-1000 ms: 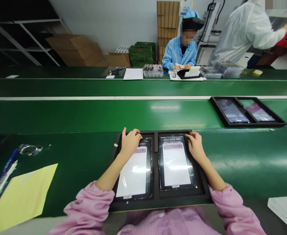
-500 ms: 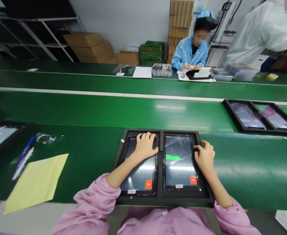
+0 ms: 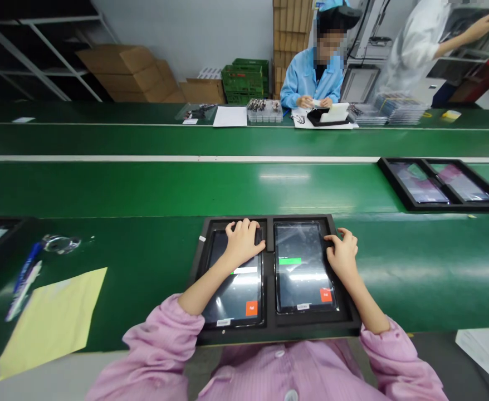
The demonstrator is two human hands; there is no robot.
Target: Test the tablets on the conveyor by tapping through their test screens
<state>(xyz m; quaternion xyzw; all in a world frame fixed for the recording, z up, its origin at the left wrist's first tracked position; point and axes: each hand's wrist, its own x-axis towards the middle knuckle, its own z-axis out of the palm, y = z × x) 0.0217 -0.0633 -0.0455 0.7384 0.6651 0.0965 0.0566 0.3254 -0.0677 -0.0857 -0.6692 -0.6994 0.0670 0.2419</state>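
A black tray (image 3: 269, 320) lies in front of me with two tablets side by side in its compartments. My left hand (image 3: 242, 242) rests over the upper part of the left tablet (image 3: 238, 301), fingers spread, hiding part of its screen. My right hand (image 3: 342, 253) is at the tray's right rim, fingers bent and apart, with the thumb and forefinger by the upper right edge of the right tablet (image 3: 301, 239). Both screens are lit, each with a red "Fail" button at the lower right. A green bar shows on the right screen, a mostly white one on the left.
To the left lie a yellow sheet (image 3: 56, 317), pens (image 3: 27, 278) and a clear tape roll (image 3: 63, 243), beside another black tray (image 3: 2, 231). A further tablet tray (image 3: 445, 186) sits at the far right. Across the green bench a person in blue (image 3: 313, 81) handles small parts.
The view has tilted down slightly and shifted. My hands keep their places on the tray. A white bar now shows on the left screen. The person in white has stretched out an arm.
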